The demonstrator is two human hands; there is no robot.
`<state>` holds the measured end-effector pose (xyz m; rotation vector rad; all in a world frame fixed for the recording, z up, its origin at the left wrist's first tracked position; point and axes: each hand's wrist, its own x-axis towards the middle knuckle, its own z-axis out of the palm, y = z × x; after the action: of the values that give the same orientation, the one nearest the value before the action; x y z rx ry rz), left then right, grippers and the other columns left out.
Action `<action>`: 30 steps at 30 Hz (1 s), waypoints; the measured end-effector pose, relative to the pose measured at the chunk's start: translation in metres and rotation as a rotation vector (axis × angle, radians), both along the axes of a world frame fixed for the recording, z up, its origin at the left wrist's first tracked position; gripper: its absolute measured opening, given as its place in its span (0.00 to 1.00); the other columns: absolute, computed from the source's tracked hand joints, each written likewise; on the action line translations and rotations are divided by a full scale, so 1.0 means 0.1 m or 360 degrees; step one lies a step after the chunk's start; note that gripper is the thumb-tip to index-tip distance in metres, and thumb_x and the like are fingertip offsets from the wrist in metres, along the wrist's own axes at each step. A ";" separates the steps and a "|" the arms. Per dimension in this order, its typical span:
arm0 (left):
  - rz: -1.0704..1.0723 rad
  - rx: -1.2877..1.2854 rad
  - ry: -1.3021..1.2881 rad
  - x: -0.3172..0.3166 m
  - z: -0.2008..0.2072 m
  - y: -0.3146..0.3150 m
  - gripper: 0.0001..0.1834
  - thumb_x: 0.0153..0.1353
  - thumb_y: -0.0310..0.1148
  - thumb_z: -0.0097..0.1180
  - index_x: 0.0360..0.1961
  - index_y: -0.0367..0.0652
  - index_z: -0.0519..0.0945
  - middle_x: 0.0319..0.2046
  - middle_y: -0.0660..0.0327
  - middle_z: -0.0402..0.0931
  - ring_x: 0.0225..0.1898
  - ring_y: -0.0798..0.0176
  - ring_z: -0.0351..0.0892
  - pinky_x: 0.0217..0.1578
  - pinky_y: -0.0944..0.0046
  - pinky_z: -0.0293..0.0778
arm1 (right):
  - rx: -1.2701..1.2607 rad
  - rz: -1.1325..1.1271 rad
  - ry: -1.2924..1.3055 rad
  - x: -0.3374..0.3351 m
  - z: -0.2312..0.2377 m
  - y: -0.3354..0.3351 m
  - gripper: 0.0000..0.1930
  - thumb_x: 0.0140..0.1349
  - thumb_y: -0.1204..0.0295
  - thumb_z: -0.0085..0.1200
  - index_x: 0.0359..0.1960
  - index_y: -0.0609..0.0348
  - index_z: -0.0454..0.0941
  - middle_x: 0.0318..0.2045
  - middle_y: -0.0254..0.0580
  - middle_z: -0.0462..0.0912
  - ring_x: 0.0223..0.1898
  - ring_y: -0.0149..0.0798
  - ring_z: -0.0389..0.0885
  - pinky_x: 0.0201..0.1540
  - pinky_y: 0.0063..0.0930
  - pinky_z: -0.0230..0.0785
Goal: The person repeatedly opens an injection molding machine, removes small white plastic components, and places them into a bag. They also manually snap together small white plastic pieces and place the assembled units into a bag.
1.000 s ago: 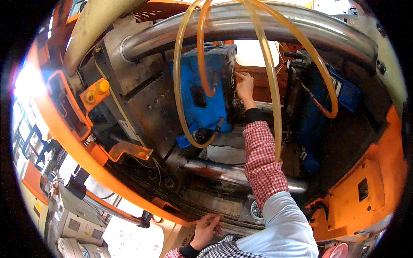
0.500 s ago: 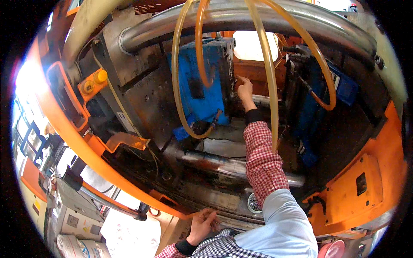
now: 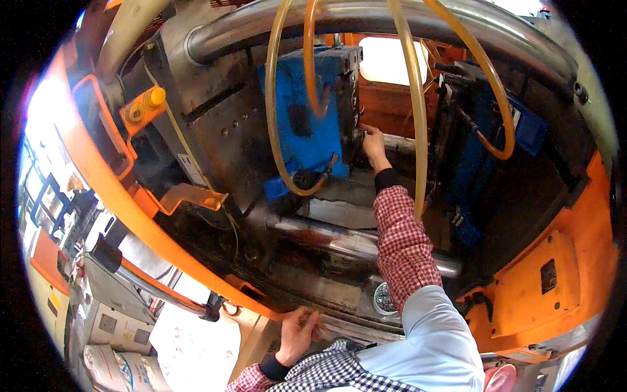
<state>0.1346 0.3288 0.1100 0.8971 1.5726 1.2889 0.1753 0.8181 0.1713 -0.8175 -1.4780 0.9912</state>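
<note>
My right arm, in a red checked sleeve, reaches between the two halves of a blue-sided mould. The fingertips of my right hand [image 3: 374, 145] are at the inner face of the left mould half [image 3: 354, 98], bent together as in a pinch; anything between them is too small to make out. Low in the view, my left hand [image 3: 298, 334] hovers beside the lower end of the orange door frame [image 3: 222, 291]. Its fingers are curled together, and what they hold, if anything, is hidden. Right of it stands a small bowl [image 3: 375, 301] of tiny metal pieces [image 3: 386, 298].
Amber hoses [image 3: 418, 117] hang in front of the mould. The right mould half [image 3: 470, 150] faces the left one across a gap. Thick steel bars [image 3: 326, 236] cross below and above. An orange panel [image 3: 532, 287] stands at right; white sacks [image 3: 108, 369] lie lower left.
My right hand has moved slightly down and closer to the mould face, its pointing finger now drawn in. My left hand has shifted a little, fingers still curled. The whole view has tilted slightly.
</note>
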 end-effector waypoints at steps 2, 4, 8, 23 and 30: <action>0.0198 0.0286 0.0611 0.00 0.08 -0.06 0.06 0.61 0.27 0.49 0.36 0.36 0.75 0.23 0.62 0.76 0.18 0.73 0.72 0.19 0.74 0.67 | 0.0075 -0.0114 -0.0146 0.06 -0.18 0.10 0.26 0.48 0.87 0.34 0.50 0.64 0.73 0.48 0.54 0.75 0.49 0.46 0.73 0.50 0.27 0.63; 0.0335 0.0463 0.0907 -0.08 0.07 -0.23 0.05 0.60 0.25 0.49 0.36 0.36 0.76 0.24 0.59 0.77 0.19 0.69 0.73 0.20 0.72 0.68 | 0.0150 -0.0200 -0.0257 0.04 -0.25 0.15 0.27 0.48 0.87 0.33 0.51 0.63 0.72 0.49 0.54 0.75 0.50 0.45 0.73 0.49 0.26 0.63; 0.1065 0.0955 0.1922 -0.33 0.17 -0.61 0.21 0.53 0.27 0.53 0.49 0.38 0.67 0.44 0.48 0.66 0.50 0.50 0.63 0.51 0.53 0.59 | 0.0190 -0.0241 -0.0396 -0.13 -0.26 0.12 0.26 0.48 0.86 0.34 0.51 0.65 0.72 0.48 0.55 0.75 0.51 0.46 0.73 0.50 0.27 0.63; 0.1076 0.0867 0.0723 -1.17 0.73 -0.58 0.11 0.61 0.37 0.53 0.30 0.40 0.70 0.19 0.68 0.65 0.23 0.74 0.61 0.28 0.73 0.58 | 0.0808 0.0263 -0.0196 0.34 -0.09 -3.05 0.06 0.53 0.73 0.50 0.24 0.62 0.75 0.23 0.49 0.75 0.28 0.49 0.75 0.30 0.39 0.68; 0.0465 0.0929 0.0568 -0.65 0.88 -0.63 0.08 0.61 0.31 0.50 0.34 0.37 0.69 0.25 0.63 0.67 0.26 0.72 0.65 0.29 0.72 0.64 | 0.0675 0.0378 -0.1320 1.29 -1.49 -5.04 0.14 0.61 0.59 0.47 0.26 0.56 0.72 0.11 0.45 0.69 0.13 0.46 0.71 0.17 0.39 0.62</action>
<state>0.0695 0.2662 0.1984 1.3502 1.6652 1.9383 0.3040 0.3143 0.0224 -0.7810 -2.4373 0.4596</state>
